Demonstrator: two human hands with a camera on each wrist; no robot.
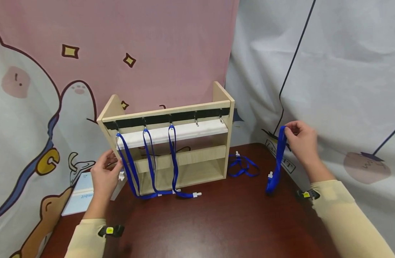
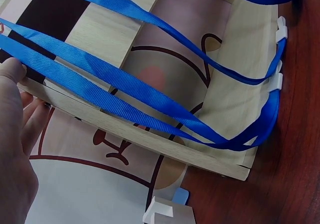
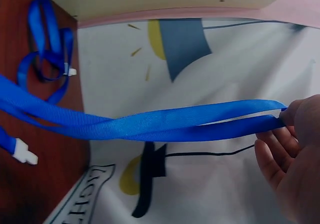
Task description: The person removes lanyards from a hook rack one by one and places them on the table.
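My left hand (image 1: 105, 172) holds the front edge of the left side panel (image 2: 125, 130) of a light wooden rack (image 1: 197, 173), thumb in front and fingers behind. Three blue lanyards with white clips hang from the rack's hooks: a left one (image 1: 129, 165), a middle one (image 1: 150, 161) and a right one (image 1: 174, 157). Their lower ends rest on the table. Right of the rack, my right hand (image 1: 302, 141) pinches the top of another blue lanyard (image 3: 200, 116) between thumb and fingertips. It hangs down, its white clip (image 1: 270, 175) near the bottom.
Two bare hooks, one left (image 1: 196, 122) and one right (image 1: 221, 118), are on the rack's black strip. Another blue lanyard (image 3: 54, 28) lies looped on the dark red table (image 1: 200, 222), beside the rack. A pale blue-and-white box (image 1: 79, 197) stands at left. Printed curtains enclose the back and sides.
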